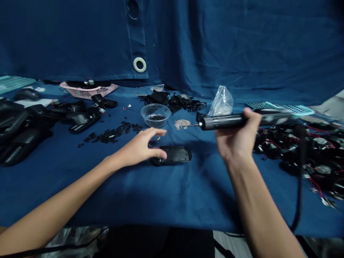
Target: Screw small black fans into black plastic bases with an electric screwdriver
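Note:
In the head view, my right hand grips a black electric screwdriver held level, its bit pointing left. The bit's tip reaches a small heap of tiny screws on the cloth; whether a screw sits on it I cannot tell. My left hand has thumb and fingers apart, over the left end of a black plastic housing that lies with its hollow side up. The hand partly hides that end, and I cannot tell whether it touches the housing. From the screwdriver's rear a black cable hangs down.
A clear bowl of small black parts stands behind my left hand. Loose black pieces lie left of it. Black housings, a pink basket, a plastic bag and wired black parts surround the middle.

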